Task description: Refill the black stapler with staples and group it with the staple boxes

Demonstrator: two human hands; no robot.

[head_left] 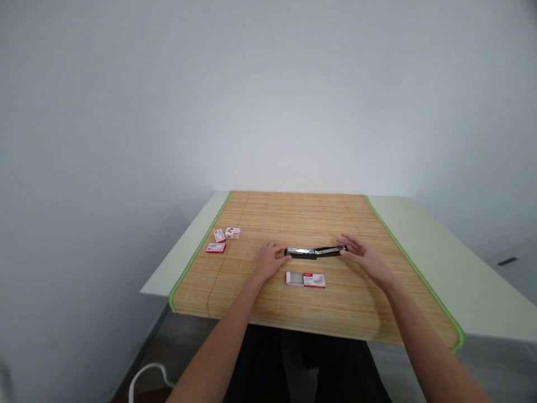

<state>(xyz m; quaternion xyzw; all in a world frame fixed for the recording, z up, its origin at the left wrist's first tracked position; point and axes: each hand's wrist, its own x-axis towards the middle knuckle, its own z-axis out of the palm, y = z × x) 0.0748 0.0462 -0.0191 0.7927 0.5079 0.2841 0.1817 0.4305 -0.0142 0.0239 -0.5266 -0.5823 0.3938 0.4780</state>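
Note:
A black and silver stapler (315, 253) is folded wide open across the mat, its metal staple channel showing. My left hand (267, 261) pinches its left end between thumb and fingers. Around the stapler's right end is my right hand (366, 261), with the thumb at the near side and the other fingers spread just beyond it. Nearer to me lies a red and white staple box (314, 280), partly slid open, with a grey block visible in its left part; I cannot tell whether that is staples or bare tray.
At the left of the bamboo mat (302, 212) sit two flat red and white boxes (216, 247) and a thicker white box (232, 233). The mat has green edging and covers a white table (453, 252) against a wall. A white cable (146, 369) hangs at lower left.

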